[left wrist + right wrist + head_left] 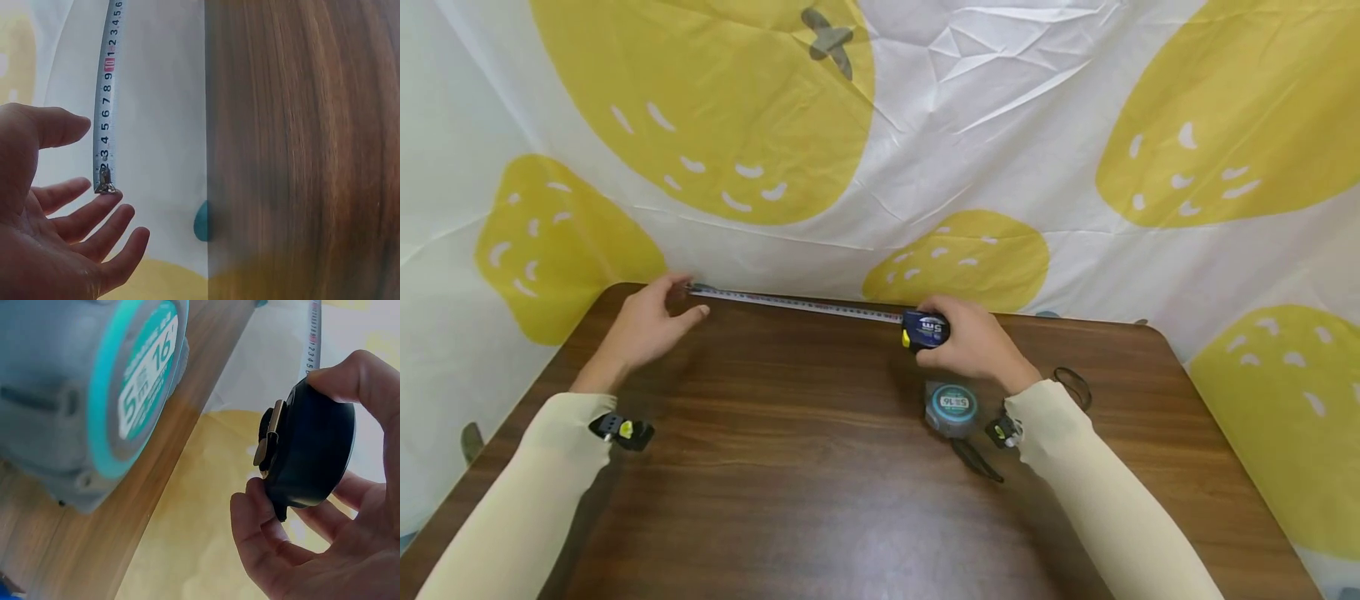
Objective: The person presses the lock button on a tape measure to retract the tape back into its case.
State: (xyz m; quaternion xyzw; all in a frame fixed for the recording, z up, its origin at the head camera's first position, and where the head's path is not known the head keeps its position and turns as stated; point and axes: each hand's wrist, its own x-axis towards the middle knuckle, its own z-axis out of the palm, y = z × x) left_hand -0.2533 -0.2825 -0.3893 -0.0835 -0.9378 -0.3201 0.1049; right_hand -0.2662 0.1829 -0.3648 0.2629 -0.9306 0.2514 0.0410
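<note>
A dark blue tape measure (929, 331) with a yellow button is gripped by my right hand (976, 343), thumb and fingers around its case. Seen from the right wrist, the case (319, 447) shows a metal belt clip. Its pulled-out blade (797, 304) runs left along the table's back edge to my left hand (643, 329). In the left wrist view, a fingertip is right at the metal end hook (106, 186), the other fingers spread loosely and the thumb beside the blade. Below my right hand lies a grey and teal tape measure (952, 407).
The brown wooden table (775, 500) meets a white cloth (925, 125) with yellow fruit prints at its back and sides. A black strap (977, 461) trails from the teal tape measure. By my right wrist lies a dark cord loop (1077, 385).
</note>
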